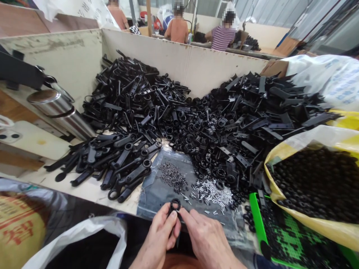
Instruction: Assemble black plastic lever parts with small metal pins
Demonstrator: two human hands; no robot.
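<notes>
Thumb and fingers of my left hand (pixel 159 229) are closed around a black plastic part with a ring-shaped end (pixel 175 203), held at the near edge of the bench. My right hand (pixel 209 237) meets it from the right, its fingertips pinched against the part; whatever lies between them is too small to make out. Just beyond my hands, a pile of shiny metal pins (pixel 215 195) and a pile of small dark metal pieces (pixel 171 176) lie on a grey mat (pixel 150 203). Black levers with ring ends (pixel 123 158) are stacked to the left.
Large heaps of black plastic parts (pixel 134 89) fill the walled bench. A steel flask (pixel 63 112) leans at left. On the right are a sack of black pieces (pixel 316 183) and a green basket (pixel 258 224). A white sack (pixel 112 239) stands below. Several people work behind.
</notes>
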